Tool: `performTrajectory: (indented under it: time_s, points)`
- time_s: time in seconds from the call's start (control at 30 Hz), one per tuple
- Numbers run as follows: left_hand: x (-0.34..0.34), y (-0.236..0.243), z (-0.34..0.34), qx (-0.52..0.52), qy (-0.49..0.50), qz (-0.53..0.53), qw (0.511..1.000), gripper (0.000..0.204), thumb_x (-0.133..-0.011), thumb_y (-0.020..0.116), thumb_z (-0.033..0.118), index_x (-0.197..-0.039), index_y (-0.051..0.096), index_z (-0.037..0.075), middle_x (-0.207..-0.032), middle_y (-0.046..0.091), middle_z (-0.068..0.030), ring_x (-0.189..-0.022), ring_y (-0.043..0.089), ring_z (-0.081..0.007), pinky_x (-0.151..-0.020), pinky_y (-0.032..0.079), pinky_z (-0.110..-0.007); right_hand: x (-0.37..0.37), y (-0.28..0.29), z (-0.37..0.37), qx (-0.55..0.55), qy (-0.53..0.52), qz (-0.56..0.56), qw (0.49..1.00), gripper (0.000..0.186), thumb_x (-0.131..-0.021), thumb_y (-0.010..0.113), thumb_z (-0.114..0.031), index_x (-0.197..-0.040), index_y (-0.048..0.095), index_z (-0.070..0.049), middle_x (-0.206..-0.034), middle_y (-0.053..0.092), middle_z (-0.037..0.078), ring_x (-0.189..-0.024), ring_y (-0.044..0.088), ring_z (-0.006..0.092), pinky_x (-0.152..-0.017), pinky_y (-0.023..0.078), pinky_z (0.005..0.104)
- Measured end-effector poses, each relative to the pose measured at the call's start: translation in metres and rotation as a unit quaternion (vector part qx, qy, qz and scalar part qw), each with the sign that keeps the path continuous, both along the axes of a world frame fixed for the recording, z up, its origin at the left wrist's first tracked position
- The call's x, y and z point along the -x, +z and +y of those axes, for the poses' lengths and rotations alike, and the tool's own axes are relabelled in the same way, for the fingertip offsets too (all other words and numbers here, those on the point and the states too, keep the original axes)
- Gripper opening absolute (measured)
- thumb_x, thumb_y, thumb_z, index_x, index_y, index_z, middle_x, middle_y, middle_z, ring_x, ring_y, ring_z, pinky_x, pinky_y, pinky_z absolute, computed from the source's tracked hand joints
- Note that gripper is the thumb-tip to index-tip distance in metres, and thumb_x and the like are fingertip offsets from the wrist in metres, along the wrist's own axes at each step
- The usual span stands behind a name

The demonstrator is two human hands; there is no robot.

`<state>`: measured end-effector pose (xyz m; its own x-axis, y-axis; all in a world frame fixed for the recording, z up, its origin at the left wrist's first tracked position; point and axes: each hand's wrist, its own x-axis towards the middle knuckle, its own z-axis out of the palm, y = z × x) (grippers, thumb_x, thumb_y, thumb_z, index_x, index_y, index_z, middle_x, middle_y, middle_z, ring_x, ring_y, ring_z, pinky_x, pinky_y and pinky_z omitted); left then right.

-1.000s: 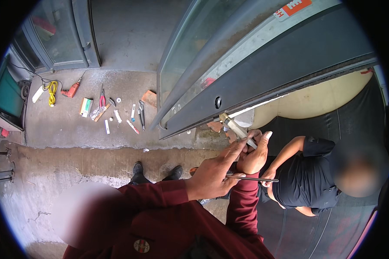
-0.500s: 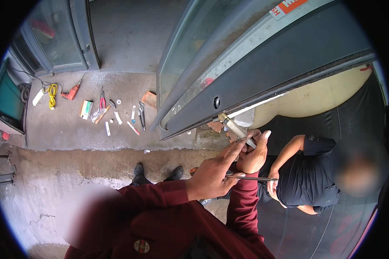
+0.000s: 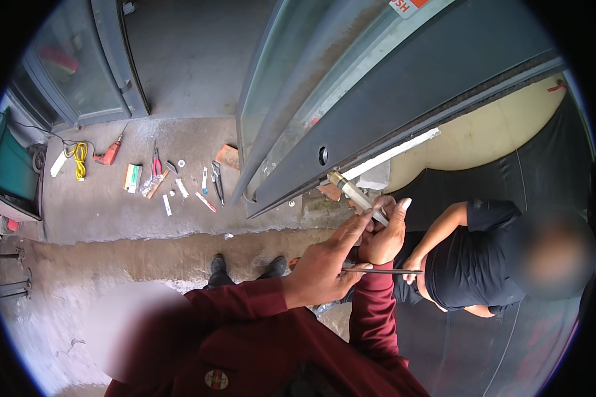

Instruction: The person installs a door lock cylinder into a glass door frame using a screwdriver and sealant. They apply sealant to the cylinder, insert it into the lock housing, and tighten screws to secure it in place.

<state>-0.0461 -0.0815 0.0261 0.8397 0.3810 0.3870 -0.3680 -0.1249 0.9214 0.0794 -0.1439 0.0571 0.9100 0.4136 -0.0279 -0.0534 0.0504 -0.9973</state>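
My right hand (image 3: 382,243) is closed around the lower end of a pale metal bar-shaped piece with a brass-coloured tip (image 3: 355,191). That tip lies against or just beside the edge of the grey door (image 3: 404,119), below a round hole; whether it touches cannot be told. My left hand (image 3: 321,268) pinches a thin dark rod (image 3: 394,271) under its thumb, the rod pointing right across my right wrist. The left forefinger reaches up to the right hand's fingers and the piece. The rod's other end is hidden in the left palm.
Another person (image 3: 470,258) in dark clothes is close on the right. On the concrete step lie a red drill (image 3: 110,153), a yellow cord (image 3: 80,159), red-handled pliers (image 3: 157,165), a hammer (image 3: 160,182), black pliers (image 3: 217,182) and a brick (image 3: 228,157).
The view has shifted slightly, so the door and tools sit a little differently. The other person's arm has moved slightly. Both my hands keep nearly the same hold.
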Motion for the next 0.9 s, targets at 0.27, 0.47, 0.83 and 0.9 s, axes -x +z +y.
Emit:
performTrajectory:
  time_s: [0.27, 0.47, 0.83, 0.9]
  points:
    - [-0.0004, 0.0034, 0.0036, 0.011, -0.011, -0.005, 1.000, 0.085, -0.088, 0.066, 0.006, -0.158, 0.019, 0.000, -0.153, 0.039, -0.0273, -0.135, 0.048, -0.0441, -0.106, 0.046, -0.043, 0.0010, 0.0019, 0.0041, -0.011, -0.006, 0.006, 1.000, 0.059, -0.107, 0.032, -0.057, -0.090, 0.057, -0.007, -0.066, 0.049, 0.000, -0.043, 0.033, 0.0049, -0.037, 0.025, 0.0200]
    - [-0.0035, 0.0006, 0.0025, -0.023, 0.023, -0.037, 0.999, 0.087, -0.087, 0.069, 0.009, -0.158, 0.019, 0.001, -0.151, 0.040, -0.0271, -0.125, 0.056, -0.0415, -0.095, 0.053, -0.041, 0.0016, 0.0045, 0.0032, -0.015, 0.010, 0.011, 1.000, 0.059, -0.107, 0.032, -0.058, -0.090, 0.055, -0.006, -0.068, 0.049, 0.001, -0.045, 0.035, 0.0056, -0.038, 0.025, 0.0209]
    - [-0.0040, -0.0019, 0.0009, -0.028, 0.041, -0.044, 0.998, 0.089, -0.086, 0.071, 0.009, -0.158, 0.020, 0.002, -0.149, 0.042, -0.0278, -0.114, 0.064, -0.0404, -0.085, 0.058, -0.040, 0.0006, 0.0056, 0.0033, -0.010, 0.035, 0.014, 0.999, 0.060, -0.107, 0.032, -0.058, -0.091, 0.055, -0.005, -0.066, 0.049, 0.001, -0.044, 0.034, 0.0059, -0.039, 0.025, 0.0212]
    - [-0.0040, -0.0018, 0.0007, -0.031, 0.044, -0.046, 0.997, 0.089, -0.086, 0.071, 0.009, -0.158, 0.020, 0.002, -0.149, 0.042, -0.0281, -0.114, 0.064, -0.0405, -0.084, 0.058, -0.040, -0.0006, 0.0047, 0.0034, -0.012, 0.032, 0.015, 0.999, 0.060, -0.107, 0.032, -0.058, -0.091, 0.056, -0.005, -0.067, 0.049, 0.001, -0.044, 0.034, 0.0059, -0.039, 0.025, 0.0209]
